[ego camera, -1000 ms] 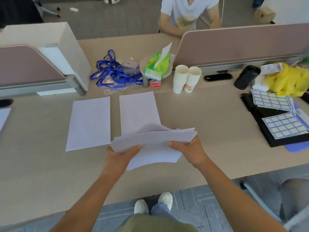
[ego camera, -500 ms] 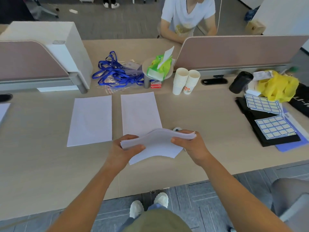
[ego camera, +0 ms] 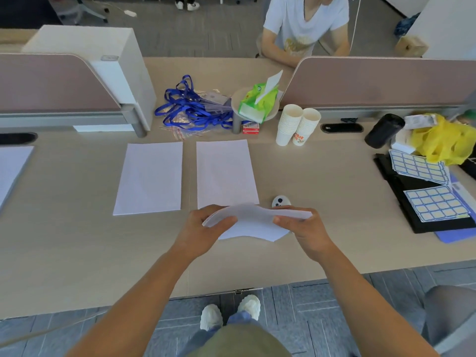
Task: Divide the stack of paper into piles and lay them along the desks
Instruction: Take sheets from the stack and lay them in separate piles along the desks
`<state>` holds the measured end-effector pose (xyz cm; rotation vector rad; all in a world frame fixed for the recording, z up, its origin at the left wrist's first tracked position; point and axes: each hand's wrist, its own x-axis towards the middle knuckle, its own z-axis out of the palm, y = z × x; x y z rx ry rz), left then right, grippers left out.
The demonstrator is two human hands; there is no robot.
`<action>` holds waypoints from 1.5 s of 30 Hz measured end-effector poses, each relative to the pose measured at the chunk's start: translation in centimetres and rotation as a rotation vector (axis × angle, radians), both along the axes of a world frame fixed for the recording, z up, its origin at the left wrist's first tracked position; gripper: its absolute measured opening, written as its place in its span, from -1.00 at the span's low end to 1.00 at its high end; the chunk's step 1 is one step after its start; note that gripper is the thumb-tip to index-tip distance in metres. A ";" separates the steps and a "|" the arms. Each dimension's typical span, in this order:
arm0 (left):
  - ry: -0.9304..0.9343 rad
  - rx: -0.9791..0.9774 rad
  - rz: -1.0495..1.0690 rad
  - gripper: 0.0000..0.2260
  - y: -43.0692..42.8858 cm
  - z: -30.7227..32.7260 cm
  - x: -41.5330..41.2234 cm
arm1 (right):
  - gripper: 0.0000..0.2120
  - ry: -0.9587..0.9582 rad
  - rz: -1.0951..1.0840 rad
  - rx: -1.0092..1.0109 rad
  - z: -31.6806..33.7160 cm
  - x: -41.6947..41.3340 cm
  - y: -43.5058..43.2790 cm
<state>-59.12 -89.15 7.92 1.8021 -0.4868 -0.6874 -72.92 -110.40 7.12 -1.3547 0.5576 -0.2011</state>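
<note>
I hold a bowed stack of white paper just above the beige desk. My left hand grips its left end and my right hand grips its right end. Two white paper piles lie flat on the desk beyond my hands: one pile to the left and another pile directly ahead. A third pile shows partly at the far left edge.
Behind the piles lie blue lanyards, a green tissue pack and stacked paper cups. A small round grey device sits by the stack. A black folder with label sheets, a yellow bag and a black bottle fill the right. A seated person faces me.
The splayed sheets in my hands have closed up into a tighter bowed stack. The small round device by my right hand has come into sight.
</note>
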 end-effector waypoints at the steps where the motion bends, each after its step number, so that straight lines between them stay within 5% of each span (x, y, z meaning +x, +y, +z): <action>1: -0.005 -0.008 0.008 -0.91 -0.1 0.4 0.1 | -0.83 -0.010 -0.006 0.008 0.3 0.0 -0.1; 4: -0.010 -0.056 -0.035 -0.87 0.1 1.0 0.5 | -0.79 -0.055 -0.004 -0.001 0.7 -0.2 -0.6; 8: 0.065 -0.063 -0.057 -0.75 0.9 0.0 0.9 | -0.39 -0.043 -0.016 0.012 -0.2 -0.4 -1.1; 11: 0.160 -0.110 0.010 -0.68 1.1 -0.6 0.7 | -0.63 -0.019 -0.009 0.005 -0.5 -0.3 -1.0; 16: 0.091 -0.035 0.062 -0.91 0.5 -0.1 0.3 | -0.85 0.027 0.024 -0.027 -0.3 0.6 -0.6; 19: 0.063 -0.021 0.051 -0.77 0.2 1.0 0.4 | -0.55 -0.004 -0.006 0.012 0.5 1.5 -0.4; 23: 0.054 -0.025 -0.018 -0.88 1.1 1.0 1.7 | -0.68 -0.055 0.022 0.002 1.7 1.9 -0.7; 27: 0.078 0.032 -0.024 -0.70 1.8 0.0 1.7 | -0.46 -0.051 -0.005 0.004 0.7 2.0 -0.9; 29: 0.115 0.005 0.013 -0.64 2.0 -0.4 1.7 | -0.53 -0.033 -0.012 0.030 0.4 2.1 -0.6; 32: 0.107 -0.007 0.064 -0.89 1.9 -0.4 1.7 | -0.74 0.021 0.009 0.005 0.0 2.3 -0.2; 35: 0.121 0.011 0.125 -0.95 1.4 0.0 1.7 | -0.93 0.045 0.003 0.005 0.1 2.7 0.5; 45: 0.065 -0.156 0.096 -0.92 0.5 2.9 2.3 | -0.93 -0.060 -0.103 -0.051 3.5 3.1 0.4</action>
